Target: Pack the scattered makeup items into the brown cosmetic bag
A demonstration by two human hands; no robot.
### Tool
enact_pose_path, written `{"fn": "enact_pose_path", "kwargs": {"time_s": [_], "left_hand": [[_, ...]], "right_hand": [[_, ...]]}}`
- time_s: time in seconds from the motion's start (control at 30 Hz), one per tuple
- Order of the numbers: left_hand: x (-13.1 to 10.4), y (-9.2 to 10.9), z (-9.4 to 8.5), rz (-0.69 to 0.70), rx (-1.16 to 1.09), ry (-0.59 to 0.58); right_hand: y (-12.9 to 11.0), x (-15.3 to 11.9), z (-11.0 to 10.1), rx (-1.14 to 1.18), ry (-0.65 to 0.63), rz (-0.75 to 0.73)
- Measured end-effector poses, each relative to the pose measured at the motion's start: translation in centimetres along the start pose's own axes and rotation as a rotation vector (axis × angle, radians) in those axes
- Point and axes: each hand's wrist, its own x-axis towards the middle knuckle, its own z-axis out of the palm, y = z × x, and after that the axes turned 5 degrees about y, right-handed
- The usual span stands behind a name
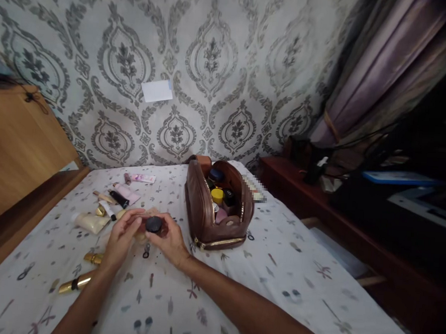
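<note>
Between my hands is a small container with a round black cap; a beige part shows beneath it, mostly hidden by my fingers. My right hand is closed around the cap's right side, thumb in front. On the other side my left hand curls its fingers and thumb against the container. Just right of them stands an unzipped brown leather bag, with a yellow-lidded jar, a dark blue round item and several other cosmetics inside. Left of my hands lie a cream tube and a black tube.
Gold tubes lie near my left forearm. A pink tube rests farther back on the patterned sheet. A wooden panel borders the left, a dark red cabinet the right, and a wallpapered wall the back.
</note>
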Motion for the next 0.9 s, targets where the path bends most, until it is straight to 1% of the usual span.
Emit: {"fn": "enact_pose_path", "kwargs": {"time_s": [0.13, 0.2, 0.27, 0.4, 0.5, 0.6, 0.67, 0.73, 0.8, 0.9], "left_hand": [[0.0, 0.5, 0.1, 0.009, 0.052, 0.047], [-0.1, 0.6, 0.2, -0.001, 0.05, 0.04], [-0.2, 0.6, 0.4, -0.003, 0.043, 0.042], [-0.5, 0.7, 0.9, -0.002, 0.061, 0.059], [-0.6, 0.9, 1.0, 0.006, 0.092, 0.011], [-0.7, 1.1, 1.0, 0.021, 0.112, -0.03], [-0.7, 1.0, 1.0, 0.019, 0.117, -0.04], [-0.7, 0.8, 1.0, 0.009, 0.116, -0.042], [-0.7, 0.5, 1.0, 0.004, 0.107, -0.039], [-0.7, 0.0, 0.9, 0.003, 0.098, -0.042]], "right_hand": [[-3.0, 0.3, -0.4, -0.057, -0.018, -0.027], [-5.1, 0.6, -0.9, -0.125, -0.003, -0.057], [-7.5, 1.0, -1.6, -0.167, -0.014, -0.094], [-12.7, 1.8, -3.8, -0.234, -0.115, -0.16], [-16.2, 2.6, -5.8, -0.223, -0.171, -0.146], [-18.9, 4.2, -8.1, -0.258, -0.178, -0.168], [-19.9, 5.8, -9.9, -0.282, -0.155, -0.193], [-20.2, 7.8, -11.9, -0.351, -0.122, -0.209], [-20.0, 10.1, -13.9, -0.519, -0.111, -0.242], [-19.2, 12.9, -16.5, -0.895, -0.1, -0.26]]}}
